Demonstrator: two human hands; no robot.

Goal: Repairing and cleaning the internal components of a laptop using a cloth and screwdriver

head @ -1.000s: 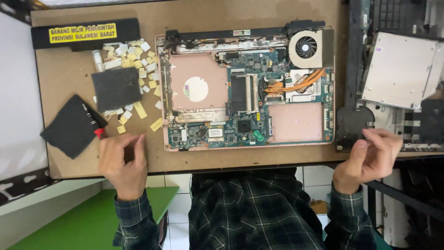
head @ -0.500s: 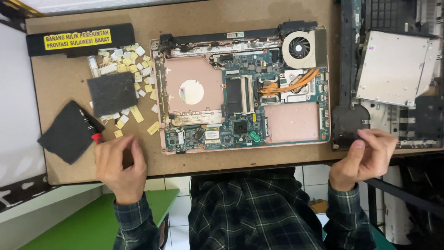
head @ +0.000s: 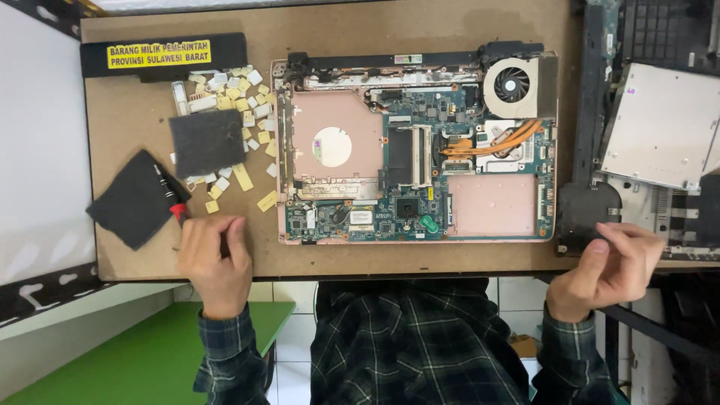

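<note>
A: How far along does the teardown look?

B: Well along, I'd judge. The laptop base point(head: 416, 146) lies open on the brown board point(head: 465, 22), with the motherboard point(head: 420, 187) bare, the cooling fan point(head: 511, 85) and its copper heat pipe point(head: 491, 142) exposed. The keyboard is already off: loose key caps point(head: 232, 97) lie in a scatter to the left of the base, beside two dark grey foam pads point(head: 206, 141). A silver optical drive point(head: 664, 124) sits on other black casing parts at the right (those lie off the board).

A: And what's left?

B: The motherboard, fan and heat pipe all sit in the chassis, so lifting them out seems to remain.

A: The hands?

B: The left hand point(head: 216, 259) rests at the board's near edge, fingers curled loosely, touching or just beside the red-and-black screwdriver point(head: 171, 196), whose shaft lies across the lower pad. I can't tell whether it actually grips the handle; the tip of the handle disappears under the fingers. The right hand point(head: 611, 262) is at the near right corner, close by a black hinge cover, its fingers bent inward with thumb toward fingertips. It may pinch something small such as a screw, but nothing shows, so I can't say.
</note>
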